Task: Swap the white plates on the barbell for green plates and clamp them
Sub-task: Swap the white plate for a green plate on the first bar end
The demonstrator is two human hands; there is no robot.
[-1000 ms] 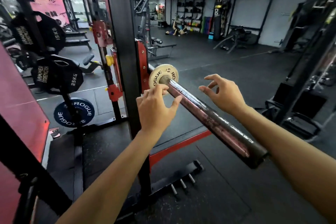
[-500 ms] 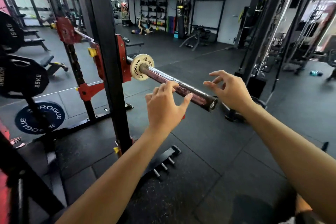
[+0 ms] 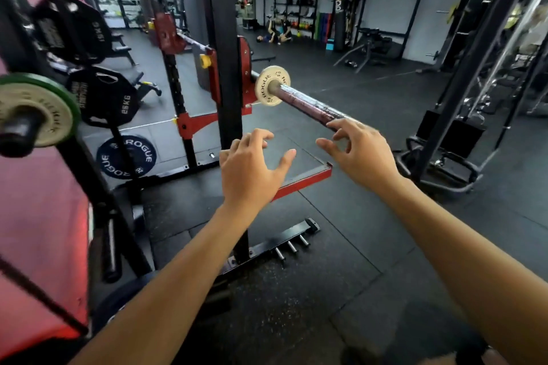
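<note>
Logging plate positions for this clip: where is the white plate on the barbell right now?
In the head view, upper centre: the white plate sits at the inner end of the barbell sleeve, beside the black rack upright.

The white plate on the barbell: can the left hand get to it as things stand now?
Probably yes. The white plate sits exposed on the barbell sleeve, and nothing lies between it and the open left hand, which holds nothing. The rack upright stands just behind the plate, not in front.
</note>
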